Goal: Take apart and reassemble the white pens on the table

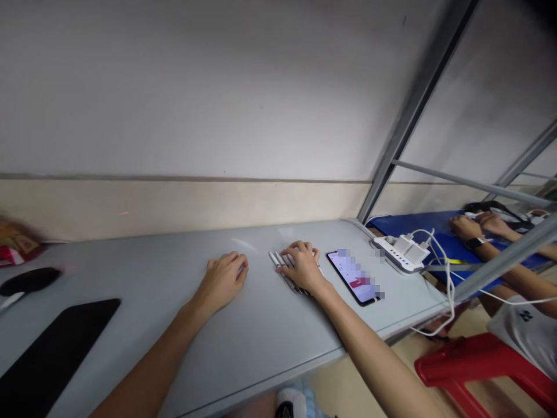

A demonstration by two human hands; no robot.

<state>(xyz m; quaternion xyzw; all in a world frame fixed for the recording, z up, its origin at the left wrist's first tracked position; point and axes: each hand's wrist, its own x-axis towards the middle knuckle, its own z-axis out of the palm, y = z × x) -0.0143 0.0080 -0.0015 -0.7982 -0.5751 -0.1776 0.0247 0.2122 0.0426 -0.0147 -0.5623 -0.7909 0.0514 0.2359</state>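
Palm of right hand (303, 268) on pale pens (279, 263), left hand (224, 280) half-curled on table (261, 337).

Shared workroom by the look of it, bare two-tone wall (174, 116) across the top, long grey counter (261, 325) below, metal frame post (409, 110) at upper right, power strip (402, 252) loaded with chargers, another person's hands (467, 227) on the neighbouring blue counter (418, 223), red plastic stool (478, 363) at lower right
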